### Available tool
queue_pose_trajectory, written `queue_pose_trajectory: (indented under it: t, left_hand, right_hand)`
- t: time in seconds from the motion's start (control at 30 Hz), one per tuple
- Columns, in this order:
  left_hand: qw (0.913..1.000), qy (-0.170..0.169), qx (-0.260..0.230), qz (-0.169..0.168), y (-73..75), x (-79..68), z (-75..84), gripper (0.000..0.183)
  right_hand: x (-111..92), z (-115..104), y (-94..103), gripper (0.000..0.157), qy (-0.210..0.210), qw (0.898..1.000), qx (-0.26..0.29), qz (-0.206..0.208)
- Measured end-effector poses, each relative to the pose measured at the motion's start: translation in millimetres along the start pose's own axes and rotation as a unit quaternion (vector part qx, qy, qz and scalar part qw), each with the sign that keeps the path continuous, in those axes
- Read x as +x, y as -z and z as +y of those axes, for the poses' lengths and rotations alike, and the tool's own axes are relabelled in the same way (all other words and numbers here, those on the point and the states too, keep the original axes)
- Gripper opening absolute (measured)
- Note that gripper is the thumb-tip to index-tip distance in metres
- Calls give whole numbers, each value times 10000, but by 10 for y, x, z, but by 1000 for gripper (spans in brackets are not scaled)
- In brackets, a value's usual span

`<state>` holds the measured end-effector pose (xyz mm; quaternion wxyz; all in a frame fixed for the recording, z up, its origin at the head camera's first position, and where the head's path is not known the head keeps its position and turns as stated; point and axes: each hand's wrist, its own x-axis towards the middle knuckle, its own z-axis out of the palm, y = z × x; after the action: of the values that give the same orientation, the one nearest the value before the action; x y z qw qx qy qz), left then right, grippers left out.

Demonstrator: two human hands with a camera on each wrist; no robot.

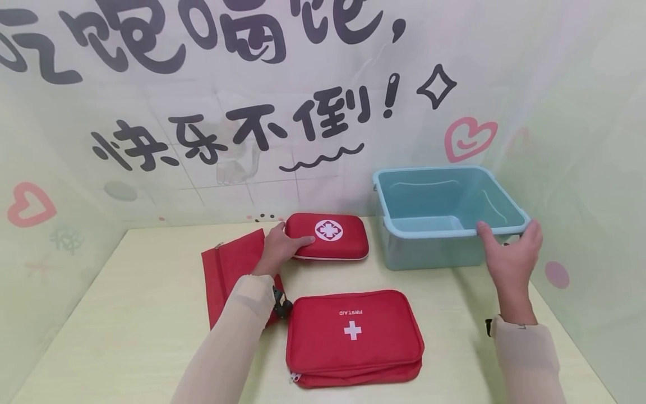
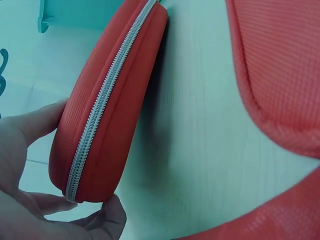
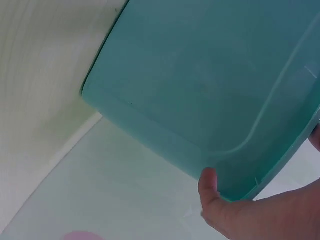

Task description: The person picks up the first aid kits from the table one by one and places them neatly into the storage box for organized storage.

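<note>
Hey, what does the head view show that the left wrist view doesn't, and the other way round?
Only the head view shows the right hand gripping the blue bin and the round emblem on the small red case. Only the left wrist view shows distinct zipper teeth. Both show the left hand holding that case, part of the bin, and the table.

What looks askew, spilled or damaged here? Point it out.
The near red pouch faces away: its lettering reads upside down to the person. The flat red pouch lies slanted. The red case and blue bin show no damage. I see no spill.
</note>
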<state>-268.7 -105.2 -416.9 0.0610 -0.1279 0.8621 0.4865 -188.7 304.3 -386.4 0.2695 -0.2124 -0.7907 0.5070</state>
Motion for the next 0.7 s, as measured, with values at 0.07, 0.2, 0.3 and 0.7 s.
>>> queue_pose_trajectory:
  t: [0.07, 0.2, 0.3, 0.7]
  left_hand:
    - [10000, 27, -5, -45, 6, -6, 3, 92]
    - [9999, 87, -82, -29, 31, -13, 6, 91]
    - [9997, 198, -172, -12, 50, -24, 15, 89]
    - [9998, 80, -89, 140, 74, -87, 20, 86]
  right_hand:
    - [5, 6, 11, 88, -224, 9996, 116, -127]
    - [15, 23, 21, 101, -638, 9965, 361, -404]
    - [17, 31, 21, 101, -651, 9961, 419, -419]
    - [15, 30, 43, 100, -570, 9970, 320, -426]
